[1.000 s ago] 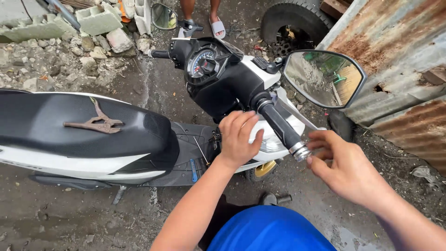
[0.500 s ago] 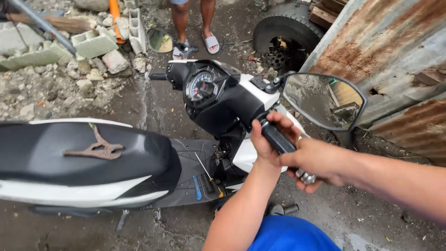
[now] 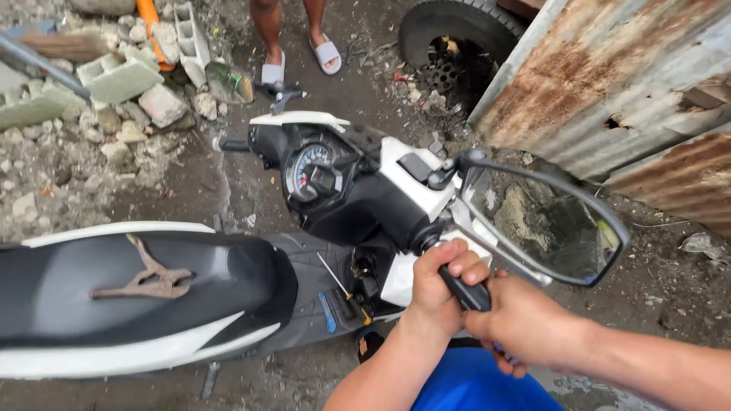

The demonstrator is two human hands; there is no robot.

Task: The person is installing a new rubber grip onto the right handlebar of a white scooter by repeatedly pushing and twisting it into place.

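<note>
Both hands on the black ribbed rubber throttle grip (image 3: pixel 466 293), lower centre-right of the frame. My left hand (image 3: pixel 440 285) is closed tight around the inner part of the grip, next to the switch housing. My right hand (image 3: pixel 525 323) is wrapped over the outer end, fingers curled under; the bar end is hidden beneath it.

Status as I read it: grip looks seated on the bar, only a short stretch of rubber showing between my hands. Can't tell if it is fully home or how the end is fixed, since my right hand covers it.

Around it: black-and-white scooter (image 3: pixel 343 190) across the middle, round speedometer dial (image 3: pixel 311 171) facing up, big black-framed right mirror (image 3: pixel 544 224) just above my hands. A yellow-handled screwdriver (image 3: pixel 346 288) lies on the grey footboard, untouched. A rusty pair of pliers (image 3: pixel 148 278) sits on the black seat at left. Another person's feet in white sandals (image 3: pixel 297 61) at top centre.
</note>
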